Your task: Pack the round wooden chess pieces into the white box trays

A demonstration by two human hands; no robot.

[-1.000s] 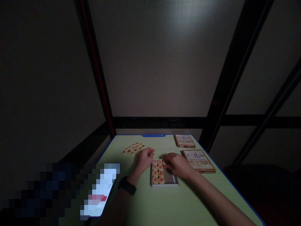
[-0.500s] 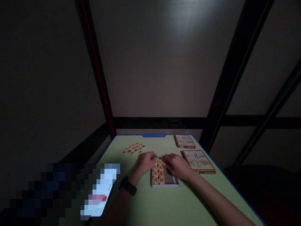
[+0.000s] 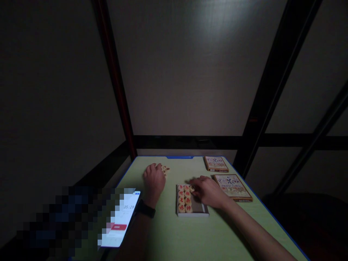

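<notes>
A shallow white-edged box (image 3: 193, 214) lies on the table. Two columns of round Chinese chess pieces (image 3: 188, 201) with red characters fill its left side. At its upper middle, my right hand (image 3: 208, 191) has its fingertips closed on a dark-marked chess piece (image 3: 192, 188), beside the red ones. My left hand (image 3: 154, 180) is over the loose chess pieces (image 3: 165, 169) at the back left, its fingers bent down and a little apart. The hand covers much of that pile, and its fingertips are partly hidden.
Two flat printed boxes, one farther back (image 3: 216, 164) and one nearer (image 3: 233, 187), lie at the table's right side. A lit phone (image 3: 122, 221), partly pixelated, is at the lower left beside my wrist. The green table (image 3: 174, 239) has a blue edge.
My left hand has moved from the box's upper left corner back and left, onto the loose pieces. My right hand stays at the box. The view has shifted slightly.
</notes>
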